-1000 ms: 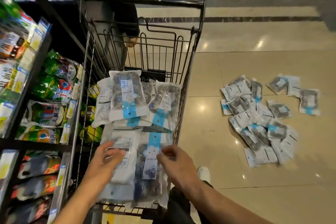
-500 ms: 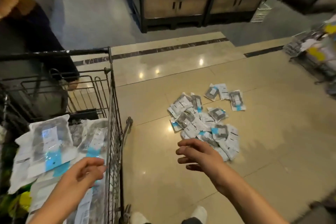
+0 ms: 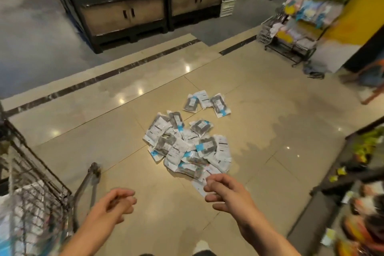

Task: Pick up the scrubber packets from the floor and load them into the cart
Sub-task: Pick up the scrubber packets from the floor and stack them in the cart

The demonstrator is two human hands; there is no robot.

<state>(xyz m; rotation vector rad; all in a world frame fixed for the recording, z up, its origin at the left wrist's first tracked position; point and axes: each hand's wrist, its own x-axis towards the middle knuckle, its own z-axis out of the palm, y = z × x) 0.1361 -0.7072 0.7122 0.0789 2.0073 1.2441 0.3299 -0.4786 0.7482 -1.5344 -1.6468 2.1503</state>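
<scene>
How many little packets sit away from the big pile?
3 clear plastic scrubber packets lie beyond the heap: left, middle, right. More might hide underneath.

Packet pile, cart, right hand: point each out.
packet pile (image 3: 188, 145), head view, middle of the heap on the floor.
cart (image 3: 41, 174), head view, wire side wall.
right hand (image 3: 227, 194), head view, back of the hand.

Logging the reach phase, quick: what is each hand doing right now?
Left hand: empty, fingers loosely curled, beside the cart.
Right hand: empty, fingers relaxed, above the packets.
</scene>
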